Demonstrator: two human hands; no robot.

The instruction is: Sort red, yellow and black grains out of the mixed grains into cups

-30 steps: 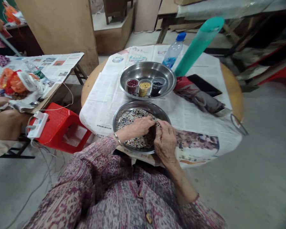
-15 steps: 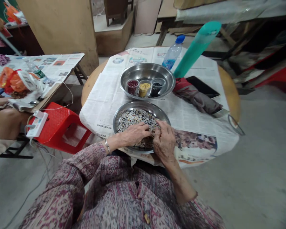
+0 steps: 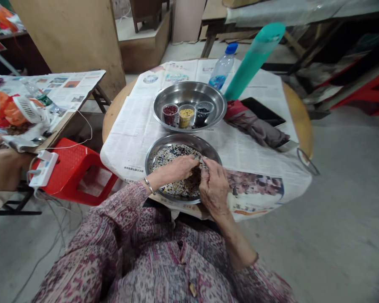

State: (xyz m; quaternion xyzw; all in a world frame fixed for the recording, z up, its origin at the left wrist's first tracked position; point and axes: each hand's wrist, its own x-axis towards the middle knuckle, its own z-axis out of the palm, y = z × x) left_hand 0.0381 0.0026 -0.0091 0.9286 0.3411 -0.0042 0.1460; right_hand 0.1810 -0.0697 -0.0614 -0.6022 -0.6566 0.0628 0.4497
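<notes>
A shallow steel plate [image 3: 151,152] holds a mix of white, black, yellow and reddish grains [image 3: 173,152]. Over its middle, my left hand [image 3: 180,167], a bracelet at its wrist, is closed with the fingertips bunched together. My right hand [image 3: 215,185] curls over the plate's right side, thumb and fingers drawn together close to the left fingertips. Whatever either hand pinches is too small or hidden to name. Behind stands a steel basin [image 3: 189,89] with three clear cups inside: dark red beans [image 3: 170,114], yellow grains [image 3: 186,118] and black grains [image 3: 203,114].
Newspaper [image 3: 126,122] covers the round table. Beyond the basin are a blue-capped bottle [image 3: 222,67], a green tube [image 3: 255,61], a folded umbrella [image 3: 255,126] and a dark tablet [image 3: 262,111]. On the left, a red stool [image 3: 72,168] carries a power strip [image 3: 44,168]; another person's leg [image 3: 8,170] shows.
My left hand has shifted slightly up over the plate, its fingertips now close to my right hand's. Grains at the plate's far side are more spread, baring metal. The view has shifted slightly.
</notes>
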